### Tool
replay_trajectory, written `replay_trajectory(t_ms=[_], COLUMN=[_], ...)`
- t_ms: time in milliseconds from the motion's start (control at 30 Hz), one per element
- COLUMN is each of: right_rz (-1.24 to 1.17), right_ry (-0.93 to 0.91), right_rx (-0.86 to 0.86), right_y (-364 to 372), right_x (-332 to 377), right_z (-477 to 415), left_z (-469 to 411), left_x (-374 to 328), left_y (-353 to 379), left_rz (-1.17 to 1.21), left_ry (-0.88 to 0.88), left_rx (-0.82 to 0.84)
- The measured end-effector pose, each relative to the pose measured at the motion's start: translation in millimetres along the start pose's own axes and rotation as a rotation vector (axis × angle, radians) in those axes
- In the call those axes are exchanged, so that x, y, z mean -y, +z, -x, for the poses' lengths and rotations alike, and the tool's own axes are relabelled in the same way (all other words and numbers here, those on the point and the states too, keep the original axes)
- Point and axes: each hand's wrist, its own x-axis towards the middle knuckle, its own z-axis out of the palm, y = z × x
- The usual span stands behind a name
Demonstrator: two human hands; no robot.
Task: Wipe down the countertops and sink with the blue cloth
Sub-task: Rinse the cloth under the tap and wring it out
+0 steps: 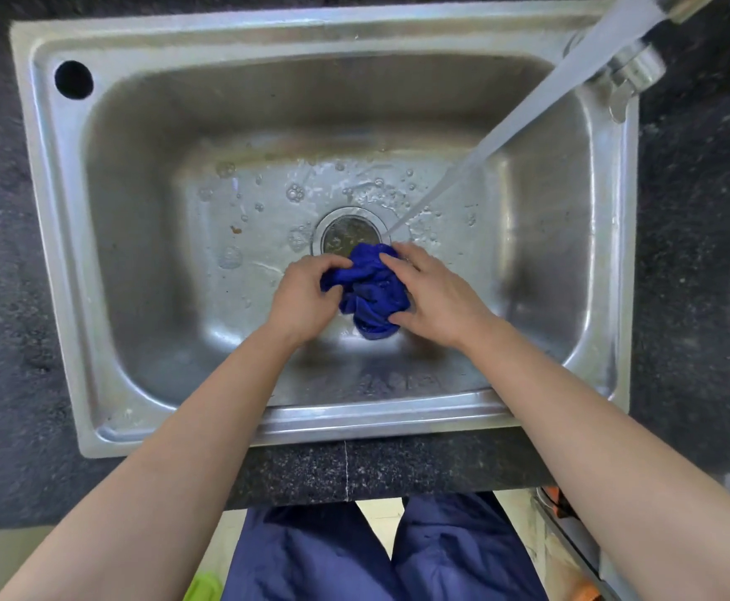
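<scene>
Two hands are clamped on the blue cloth (374,292), one at each side: the left hand (307,292) grips its left edge with curled fingers, and the right hand (432,292) is wrapped over its right side. The cloth is bunched into a wad between them and is held low in the basin of the sink (354,420), with its far edge over the near rim of the drain (346,236). It is probably held there so that it can be wetted and squeezed where the run-off goes straight down. A stream of water (528,119) from the tap (632,67) at the upper right lands beside the drain, just beyond the cloth; whether the cloth is touched by it cannot be told. Bubbles and droplets are scattered over the basin floor, and a small brown speck (236,229) is seen left of the drain. The sink is set into a dark speckled bench (701,253). The step in hand is judged to be rinsing or wringing; how much wiping has been done cannot be told
</scene>
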Motion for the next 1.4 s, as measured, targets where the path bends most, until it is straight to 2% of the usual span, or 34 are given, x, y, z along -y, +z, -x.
replay_trajectory(t_ms=[67, 133, 300, 467, 567, 633, 700, 800, 867, 933, 1000, 1067, 1200, 1400], right_rz=[0.116, 0.177, 0.124, -0.051, -0.231, -0.369, -0.316, 0.052, 0.146, 0.205, 0.377, 0.513, 0.471, 0.163], right_ry=[-0.042, -0.079, -0.111, 0.152, 0.368, 0.472, 0.508, 0.473, 0.312, 0.052, -0.107, -0.114, -0.062, 0.159], right_rx=[0.022, 0.06, 0.033, -0.113, -0.219, -0.206, -0.151, -0.23, -0.283, -0.165, 0.006, 0.093, 0.137, -0.095], right_y=[-1.1, -0.7, -0.2, 4.6, -0.9, -7.9, -14.2, -18.6, -19.5, -15.9, -10.1, -10.2, -19.6, -11.2], right_x=[2.9, 9.0, 24.0, 28.4, 32.3, 33.8, 33.5, 23.9, 18.9, 18.2, 17.2, 15.4, 13.4, 3.3], right_z=[-5.5, -11.1, -19.4, -17.9, -12.7, -9.8, -7.3, -2.1, 0.0, -0.4, -4.2, -9.8, -19.8, -14.1], left_z=[5.5, 8.3, 10.7, 7.0, 4.1, 0.3, -4.5, -6.4, 0.5, 8.8, 11.5, 9.8, 6.6, 5.9], left_x=[11.8, 19.8, 14.6, 13.7, 3.5, -6.0, -10.6, 0.7, 12.2, 19.9, 21.7, 20.0, 21.4, 22.5], left_y=[-1.9, -2.6, 1.7, 3.9, 4.2, 1.7, -2.2, -4.7, -3.1, 0.0, 2.1, 2.3, 2.7, 2.5], left_rz=[-0.006, -0.035, -0.081, -0.073, 0.077, 0.161, 0.083, -0.142, -0.252, -0.325, -0.371, -0.395, -0.42, -0.434], left_ry=[-0.047, -0.087, -0.127, -0.149, -0.164, -0.153, -0.114, -0.113, -0.09, -0.014, 0.006, -0.001, 0.013, 0.014], left_rx=[-0.054, -0.003, 0.074, 0.007, -0.052, -0.115, -0.199, -0.228, -0.182, -0.138, -0.102, -0.089, -0.105, -0.125])
